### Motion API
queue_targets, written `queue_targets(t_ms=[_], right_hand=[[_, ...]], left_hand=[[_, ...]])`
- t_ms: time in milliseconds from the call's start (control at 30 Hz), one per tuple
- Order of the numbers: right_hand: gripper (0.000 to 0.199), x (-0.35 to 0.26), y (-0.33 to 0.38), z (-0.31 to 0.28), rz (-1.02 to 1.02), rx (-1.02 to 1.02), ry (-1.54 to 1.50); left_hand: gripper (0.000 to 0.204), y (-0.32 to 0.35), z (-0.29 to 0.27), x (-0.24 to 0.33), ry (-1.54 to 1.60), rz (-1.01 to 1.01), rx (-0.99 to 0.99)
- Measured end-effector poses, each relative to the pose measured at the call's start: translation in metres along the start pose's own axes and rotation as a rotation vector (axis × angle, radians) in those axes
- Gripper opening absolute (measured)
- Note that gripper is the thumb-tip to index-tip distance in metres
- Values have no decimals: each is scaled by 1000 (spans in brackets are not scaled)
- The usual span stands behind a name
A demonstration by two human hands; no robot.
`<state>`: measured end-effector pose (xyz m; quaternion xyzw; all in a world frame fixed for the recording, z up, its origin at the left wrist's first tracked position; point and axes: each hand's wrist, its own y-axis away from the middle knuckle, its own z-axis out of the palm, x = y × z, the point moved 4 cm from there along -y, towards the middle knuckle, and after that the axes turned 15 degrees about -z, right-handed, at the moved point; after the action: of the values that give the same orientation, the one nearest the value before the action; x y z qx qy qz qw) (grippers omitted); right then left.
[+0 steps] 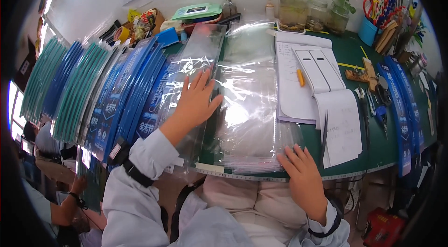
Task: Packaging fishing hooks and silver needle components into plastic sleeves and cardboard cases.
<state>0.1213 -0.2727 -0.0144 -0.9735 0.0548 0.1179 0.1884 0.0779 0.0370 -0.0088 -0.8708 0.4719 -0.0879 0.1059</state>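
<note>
Two bare hands are seen pressed on clear plastic bags at a green desk (373,149). The left hand (195,100) is laid flat, fingers spread, on a long clear bag (193,60) that reaches away toward the wall; nothing is gripped. The right hand (301,172) is rested open, fingers slightly curled, on the near right corner of a stack of clear bags (247,111) lying between the two hands, its near edge at the desk's front rim. Left of the long bag, blue printed packs (126,93) are fanned in overlapping rows, with teal packs (74,88) beyond them; their number cannot be counted. Two more blue packs (401,102) are laid along the right edge. An open notebook (303,79) with one yellow pen (300,77) is placed just right of the stack.
</note>
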Motion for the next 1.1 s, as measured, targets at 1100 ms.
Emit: queue_targets(t_ms=[1100], right_hand=[[79,164,264,-165,1120,480,734]], left_hand=[[65,58,-18,48,45,288,-136]])
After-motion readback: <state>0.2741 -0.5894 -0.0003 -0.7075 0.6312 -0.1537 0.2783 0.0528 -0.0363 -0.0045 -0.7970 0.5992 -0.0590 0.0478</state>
